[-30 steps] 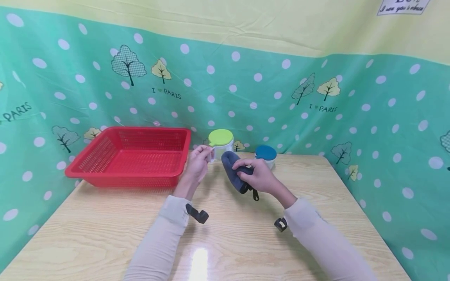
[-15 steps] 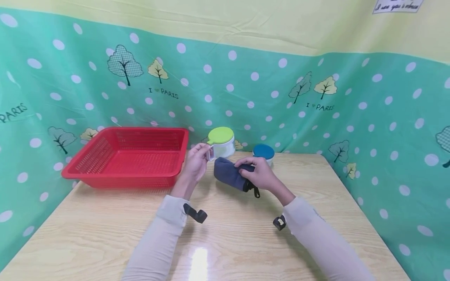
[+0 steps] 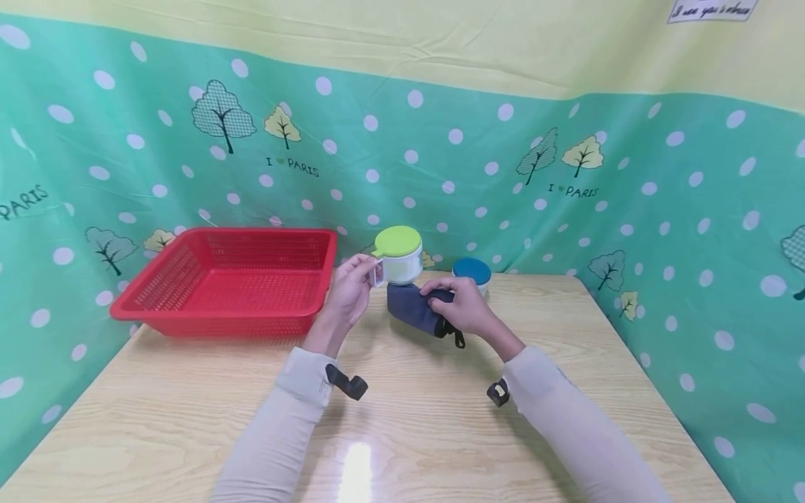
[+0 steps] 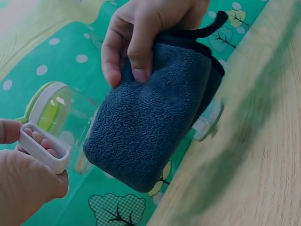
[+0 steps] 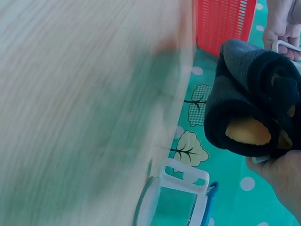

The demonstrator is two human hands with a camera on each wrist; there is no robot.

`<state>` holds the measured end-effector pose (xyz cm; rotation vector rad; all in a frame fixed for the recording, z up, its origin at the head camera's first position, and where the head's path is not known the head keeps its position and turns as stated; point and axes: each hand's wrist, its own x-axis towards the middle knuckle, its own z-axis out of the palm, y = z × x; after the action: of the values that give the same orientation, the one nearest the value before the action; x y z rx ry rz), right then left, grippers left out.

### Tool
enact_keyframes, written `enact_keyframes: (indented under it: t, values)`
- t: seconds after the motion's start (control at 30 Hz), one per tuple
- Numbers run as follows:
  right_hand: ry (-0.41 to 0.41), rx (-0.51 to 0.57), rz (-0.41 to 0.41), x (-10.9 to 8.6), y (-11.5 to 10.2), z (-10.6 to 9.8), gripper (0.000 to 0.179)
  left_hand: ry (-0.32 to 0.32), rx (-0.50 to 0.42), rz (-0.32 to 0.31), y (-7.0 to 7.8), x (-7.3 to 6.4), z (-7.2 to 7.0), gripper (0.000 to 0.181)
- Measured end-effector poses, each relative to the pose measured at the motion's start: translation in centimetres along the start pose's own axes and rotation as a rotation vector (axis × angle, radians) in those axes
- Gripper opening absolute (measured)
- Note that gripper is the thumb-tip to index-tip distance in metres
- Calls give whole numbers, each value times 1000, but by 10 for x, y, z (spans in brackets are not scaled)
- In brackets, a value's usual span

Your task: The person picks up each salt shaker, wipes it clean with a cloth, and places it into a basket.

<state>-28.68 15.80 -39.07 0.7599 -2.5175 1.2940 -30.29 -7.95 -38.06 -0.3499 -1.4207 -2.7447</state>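
My left hand [image 3: 350, 290] grips the white handle of a clear seasoning jar [image 3: 402, 267] with a light green lid, held upright at the back of the table. My right hand [image 3: 464, 304] pinches a folded dark blue towel [image 3: 411, 309] with black trim and a black hanging loop. The towel's far end lies right at the jar's bottom in the head view. From the left wrist, the towel [image 4: 146, 113] covers part of the jar's base. Behind the right hand stands a second clear jar [image 5: 176, 207] with a white handle and a blue lid [image 3: 472, 271].
A red plastic basket [image 3: 226, 325] with perforated sides stands at the back left of the wooden table [image 3: 428, 433]. A green and yellow patterned curtain [image 3: 352, 126] hangs behind and around the table.
My left hand has raised the jar slightly. The towel's far end has swung down from beside the jar to under its bottom, with my right hand still holding it.
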Motion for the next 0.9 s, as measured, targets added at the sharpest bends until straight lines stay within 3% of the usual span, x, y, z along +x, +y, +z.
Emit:
enact_keyframes:
  t: [0.4,0.9]
  values:
    - [77,-45,23,8,-2,-5,19,-40,31,12,5,-2,1,24]
    - [199,-35,16,10,9,-11,18,-72,44,-53,13,-11,0,24]
